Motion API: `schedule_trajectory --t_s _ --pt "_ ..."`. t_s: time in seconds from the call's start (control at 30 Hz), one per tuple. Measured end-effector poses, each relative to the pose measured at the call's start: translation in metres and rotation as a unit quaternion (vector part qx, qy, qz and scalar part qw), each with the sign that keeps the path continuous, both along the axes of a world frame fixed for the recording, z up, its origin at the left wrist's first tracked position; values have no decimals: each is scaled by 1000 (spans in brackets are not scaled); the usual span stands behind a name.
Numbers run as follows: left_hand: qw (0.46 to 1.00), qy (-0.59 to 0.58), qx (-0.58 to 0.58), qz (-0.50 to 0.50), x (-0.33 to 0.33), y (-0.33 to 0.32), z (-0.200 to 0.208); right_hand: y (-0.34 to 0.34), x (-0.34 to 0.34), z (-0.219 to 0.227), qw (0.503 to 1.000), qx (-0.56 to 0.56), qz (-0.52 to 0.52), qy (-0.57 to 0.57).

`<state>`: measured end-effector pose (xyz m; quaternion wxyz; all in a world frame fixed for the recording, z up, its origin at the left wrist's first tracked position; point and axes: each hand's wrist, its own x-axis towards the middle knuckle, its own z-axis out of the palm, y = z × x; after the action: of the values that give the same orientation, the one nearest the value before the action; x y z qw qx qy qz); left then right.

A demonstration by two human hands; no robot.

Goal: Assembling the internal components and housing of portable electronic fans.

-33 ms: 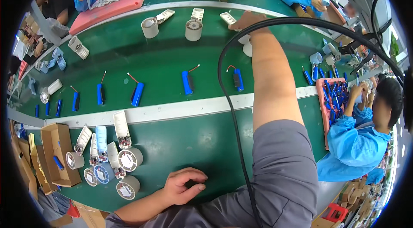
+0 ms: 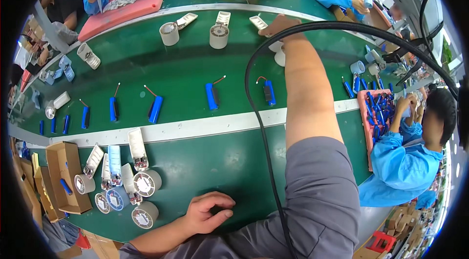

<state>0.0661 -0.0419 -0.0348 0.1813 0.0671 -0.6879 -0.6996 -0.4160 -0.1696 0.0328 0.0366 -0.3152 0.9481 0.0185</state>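
Stretched far across the green belt [image 2: 185,73], my right hand [image 2: 281,26] has its fingers closed over a white housing, whose open handle [image 2: 257,22] shows at the left of the fingers. White round parts [image 2: 280,57] lie under my wrist; the arm hides some of them. My left hand [image 2: 211,212] rests above the near table, empty, fingers loosely curled and thumb apart. To its left lie several round housings with open handles, among them a blue one [image 2: 115,161] and a white one [image 2: 147,182]. Blue battery packs [image 2: 212,96] with red leads are spaced along the belt.
A black cable [image 2: 264,127] loops across in front of my right arm. A metal rail [image 2: 195,131] divides belt and near table. Cardboard boxes [image 2: 73,176] stand left; a pink tray [image 2: 364,127] of batteries is at right beside a co-worker. Other people work along the far side.
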Motion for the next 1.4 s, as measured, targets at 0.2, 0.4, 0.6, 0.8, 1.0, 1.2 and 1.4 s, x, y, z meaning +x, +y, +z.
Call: schedule_trajectory --t_s 0.2,0.4,0.6,0.8,1.0,1.2,1.4 --pt "1000 -9 5 20 -2 4 -1 -6 3 12 998 16 52 -21" --pt "1000 -7 -6 25 -1 3 0 -15 -10 -5 991 -42 37 125" --pt "999 2 -22 31 -5 7 0 1 -33 -19 992 -68 -16 -109" --pt "998 -3 -37 41 -3 6 -3 -25 16 -5 989 -50 71 -120" --pt "999 7 -32 36 -7 0 -1 -32 9 -6 992 54 71 -91" --pt "998 1 -18 62 1 0 -1 7 41 33 915 -308 166 -201" --pt "989 37 -142 24 1 12 -11 75 195 43 866 -144 249 -409"
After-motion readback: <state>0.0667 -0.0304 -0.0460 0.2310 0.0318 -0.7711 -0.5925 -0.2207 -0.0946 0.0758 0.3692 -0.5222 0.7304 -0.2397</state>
